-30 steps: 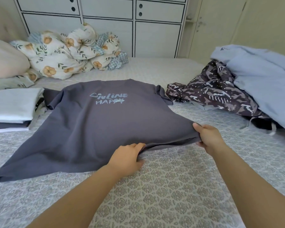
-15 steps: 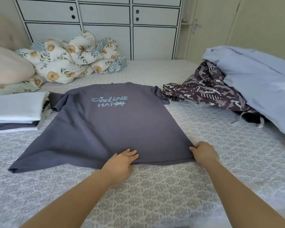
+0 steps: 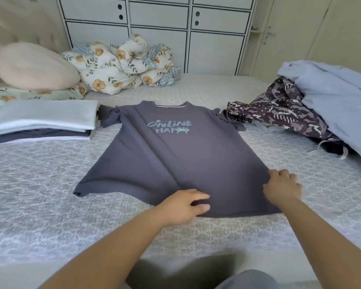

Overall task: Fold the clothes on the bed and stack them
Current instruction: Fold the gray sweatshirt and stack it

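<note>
A dark grey T-shirt (image 3: 175,155) with a light blue "ONLINE HAPPY" print lies front up on the bed (image 3: 50,184), collar away from me. My left hand (image 3: 183,207) pinches the middle of its bottom hem between thumb and fingers. My right hand (image 3: 281,186) grips the hem's right corner with curled fingers. At the left edge sits a stack of folded clothes (image 3: 42,119), white and pale on top with a dark piece beneath. To the right are unfolded clothes: a dark patterned garment (image 3: 279,113) and a light blue garment (image 3: 338,101).
A pink pillow (image 3: 33,65) and a crumpled floral quilt (image 3: 121,65) lie at the head of the bed. A white cabinet (image 3: 158,28) stands behind the bed. A bare strip of bed cover runs between the shirt's hem and me.
The hem was held raised a second ago; it now lies flat on the bed. Both hands drew the shirt toward me, straightening it, and the collar has come into view.
</note>
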